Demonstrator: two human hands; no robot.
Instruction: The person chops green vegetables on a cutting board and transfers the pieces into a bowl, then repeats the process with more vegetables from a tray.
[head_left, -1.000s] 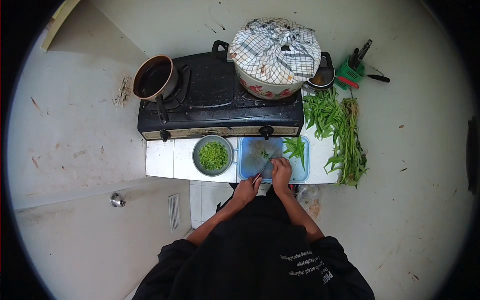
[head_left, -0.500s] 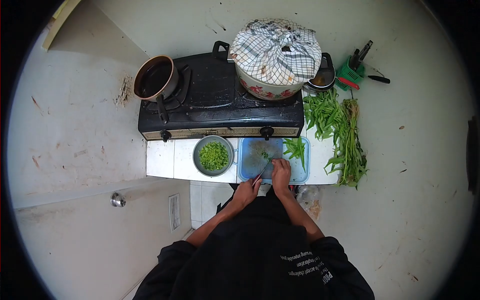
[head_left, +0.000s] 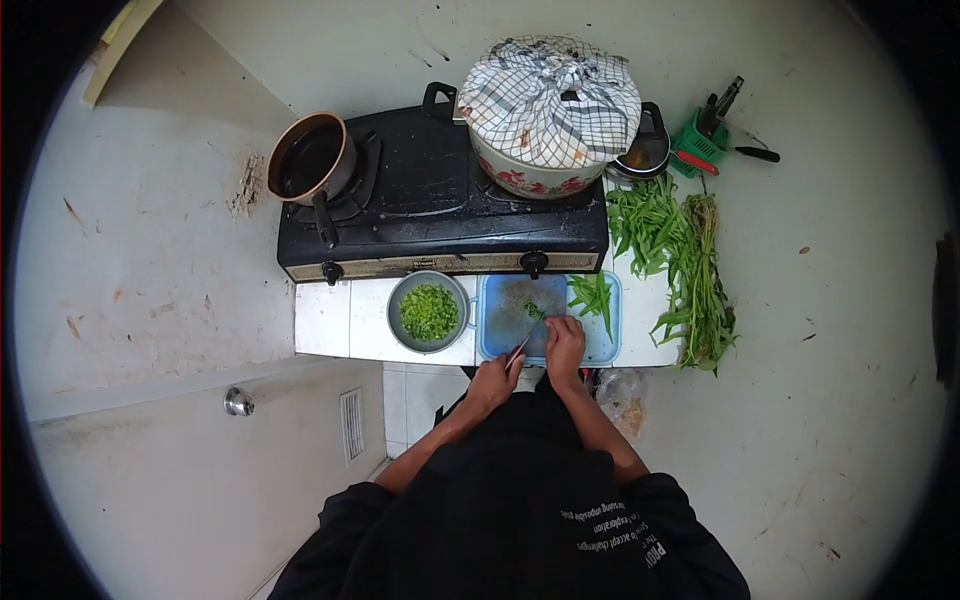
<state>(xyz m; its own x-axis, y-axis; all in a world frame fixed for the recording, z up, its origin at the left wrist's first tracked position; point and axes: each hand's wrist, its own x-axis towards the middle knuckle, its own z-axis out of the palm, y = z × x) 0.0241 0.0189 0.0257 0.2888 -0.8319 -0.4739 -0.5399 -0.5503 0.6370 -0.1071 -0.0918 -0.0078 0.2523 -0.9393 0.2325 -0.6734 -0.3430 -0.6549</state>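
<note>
Top-down view, both forearms reaching forward from the body and converging on the blue board [head_left: 505, 330] at the front edge of the tiled worktop [head_left: 325, 320]. Left hand [head_left: 494, 381] curled tight round the knife [head_left: 524, 343] handle, grip closed on it, blade angled up and to the right across the board toward the other hand. Right hand [head_left: 564, 345] palm-down, fingers bent and pressed onto a small bunch of greens [head_left: 533, 311], pinning them flat on the board just beside the blade tip. Can't tell exactly how tight that grip is, looks more like a press-down than a wrap. A few more uncut stems [head_left: 592, 296] lying on the right part of the board.

Metal bowl [head_left: 429, 311] of chopped greens sitting just left of the board, touching or nearly so. Big loose pile of leafy stalks [head_left: 680, 265] off to the right. Behind everything, a black two-burner stove [head_left: 440, 215] with a dark saucepan [head_left: 310, 158] on the left burner and a flowered pot [head_left: 545, 115] covered with a checked cloth on the right. Green basket [head_left: 697, 150] of utensils in the far right corner.
</note>
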